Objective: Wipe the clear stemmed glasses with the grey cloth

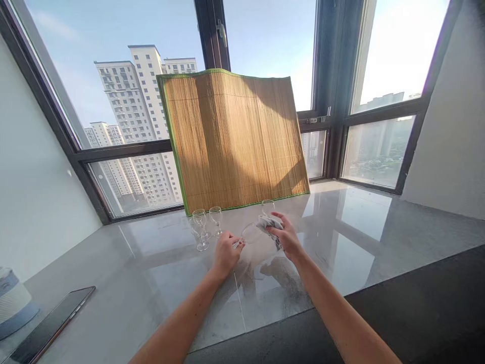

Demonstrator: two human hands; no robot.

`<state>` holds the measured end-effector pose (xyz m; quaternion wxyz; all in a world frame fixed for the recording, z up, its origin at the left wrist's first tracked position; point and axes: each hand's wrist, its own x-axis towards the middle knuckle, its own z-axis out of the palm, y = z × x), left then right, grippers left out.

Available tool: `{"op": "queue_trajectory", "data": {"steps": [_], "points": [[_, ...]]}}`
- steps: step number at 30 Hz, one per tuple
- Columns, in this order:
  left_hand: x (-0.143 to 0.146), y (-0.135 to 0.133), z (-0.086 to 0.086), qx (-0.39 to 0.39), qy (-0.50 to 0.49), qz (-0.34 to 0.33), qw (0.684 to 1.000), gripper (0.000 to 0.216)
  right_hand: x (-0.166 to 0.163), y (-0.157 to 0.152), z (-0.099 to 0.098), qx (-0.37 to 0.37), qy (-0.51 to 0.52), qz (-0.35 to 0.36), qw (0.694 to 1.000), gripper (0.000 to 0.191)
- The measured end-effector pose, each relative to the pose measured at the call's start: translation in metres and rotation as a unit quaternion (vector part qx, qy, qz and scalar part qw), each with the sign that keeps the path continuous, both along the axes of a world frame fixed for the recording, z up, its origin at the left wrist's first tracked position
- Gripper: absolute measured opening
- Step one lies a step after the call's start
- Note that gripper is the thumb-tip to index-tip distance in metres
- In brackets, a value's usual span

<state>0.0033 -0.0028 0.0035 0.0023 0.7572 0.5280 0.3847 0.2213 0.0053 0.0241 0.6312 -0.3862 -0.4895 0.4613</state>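
Note:
Held on its side above the ledge is a small stemmed glass (249, 231). My left hand (228, 251) pinches it by the stem or foot; the fingers partly hide that end. My right hand (285, 236) is closed around a crumpled grey-and-white cloth (270, 228) at the glass's bowl end. Whether the cloth goes inside the rim I cannot tell. Left of my left hand, several similar clear glasses (202, 245) stand upright in a group, one of them (215, 215) slightly apart. Another glass (268, 206) is behind my right hand, its lower part hidden.
A bamboo mat (235, 146) with green edging leans against the window behind the glasses. At the lower left lie a phone (53, 323) and a blue-and-white object (15, 298), cut off by the frame. The glossy grey ledge (162, 293) ends at a dark front edge.

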Motion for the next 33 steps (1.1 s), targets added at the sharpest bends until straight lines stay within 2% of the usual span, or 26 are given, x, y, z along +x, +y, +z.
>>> {"op": "queue_trajectory", "data": {"steps": [2, 4, 8, 12, 16, 20, 23, 27, 30, 33], "points": [[0.001, 0.001, -0.001, -0.017, -0.05, -0.005, 0.999, 0.021, 0.0, 0.006, -0.004, -0.007, -0.026, -0.074, 0.997, 0.066], [0.003, 0.002, -0.001, -0.045, -0.101, -0.032, 0.993, 0.028, -0.002, 0.01, -0.009, -0.007, -0.081, -0.091, 0.993, 0.062], [0.009, 0.001, -0.004, -0.093, -0.169, -0.097, 0.976, 0.038, -0.014, 0.01, -0.02, 0.05, -0.198, 0.01, 0.979, 0.059], [0.013, 0.0, -0.009, -0.109, -0.165, -0.121, 0.973, 0.038, -0.023, 0.006, -0.027, 0.08, -0.26, 0.09, 0.958, 0.063], [0.012, 0.001, -0.011, -0.106, -0.127, -0.077, 0.983, 0.037, -0.023, -0.001, -0.021, 0.055, -0.209, 0.16, 0.963, 0.065], [0.01, 0.002, -0.011, -0.075, -0.022, -0.042, 0.996, 0.034, -0.02, -0.011, -0.007, 0.033, -0.128, 0.194, 0.972, 0.07], [0.007, -0.001, -0.009, -0.08, 0.043, -0.016, 0.996, 0.031, -0.018, -0.014, -0.002, 0.039, -0.084, 0.157, 0.983, 0.071], [0.003, -0.004, -0.005, -0.087, 0.048, -0.01, 0.995, 0.027, -0.013, -0.007, -0.004, 0.041, -0.056, 0.015, 0.997, 0.069], [0.003, -0.001, -0.007, -0.092, -0.006, -0.029, 0.995, 0.03, -0.01, 0.001, -0.012, 0.035, -0.119, -0.067, 0.99, 0.061], [0.005, 0.005, -0.011, -0.112, -0.13, -0.074, 0.982, 0.033, -0.013, 0.004, -0.022, 0.03, -0.208, -0.049, 0.977, 0.057]]}}
